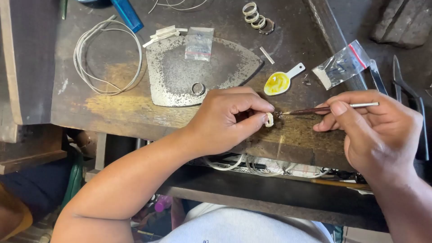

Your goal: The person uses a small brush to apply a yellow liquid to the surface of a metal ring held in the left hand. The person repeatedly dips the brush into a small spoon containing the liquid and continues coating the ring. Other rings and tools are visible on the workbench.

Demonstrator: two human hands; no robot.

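My left hand (227, 118) pinches a small pale ring (269, 119) between thumb and forefinger, just above the worn wooden bench (135, 112). In my right hand (371, 130) I grip a thin brush (330, 108) like a pen. Its tip points left and almost touches the ring. A little white spoon-shaped dish holding yellow paste (279, 82) lies just beyond the brush tip.
A flat, pitted metal plate (180, 74) carries a loose metal ring (198, 88) and a small plastic bag (199, 43). Coiled white wire (107, 56) lies at left, several rings (257, 19) at the back, another bag (343, 64) and pliers (407, 96) at right.
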